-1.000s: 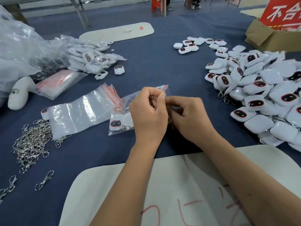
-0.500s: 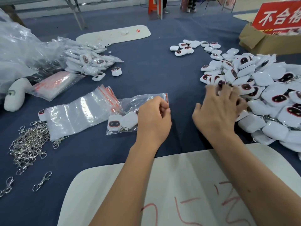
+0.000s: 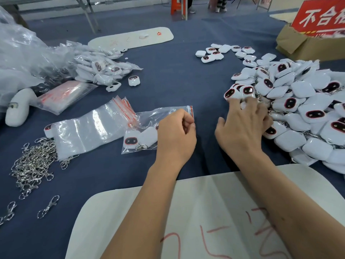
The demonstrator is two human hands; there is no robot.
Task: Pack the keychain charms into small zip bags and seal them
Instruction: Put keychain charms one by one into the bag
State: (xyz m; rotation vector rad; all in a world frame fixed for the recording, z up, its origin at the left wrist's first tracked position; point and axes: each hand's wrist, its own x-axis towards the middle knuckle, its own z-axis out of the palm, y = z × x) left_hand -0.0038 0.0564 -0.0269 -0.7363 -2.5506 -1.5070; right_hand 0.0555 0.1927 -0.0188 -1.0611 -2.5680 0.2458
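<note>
While left hand (image 3: 176,136) pinches mouth of zip bag (image 3: 149,128), holding it, right hand (image 3: 242,126) lies fingers-spread on charm pile (image 3: 302,113), apparently no grip yet. Pile just right of it; bag mouth faces right, toward that nearer hand. Two charms inside already.

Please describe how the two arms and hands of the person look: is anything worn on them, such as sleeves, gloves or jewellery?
Both forearms are bare as far as the picture shows: no sleeves come into view. The left hand and the right hand wear no gloves. No watch, bracelet or ring is visible. The nails that show look short and unpainted.
</note>
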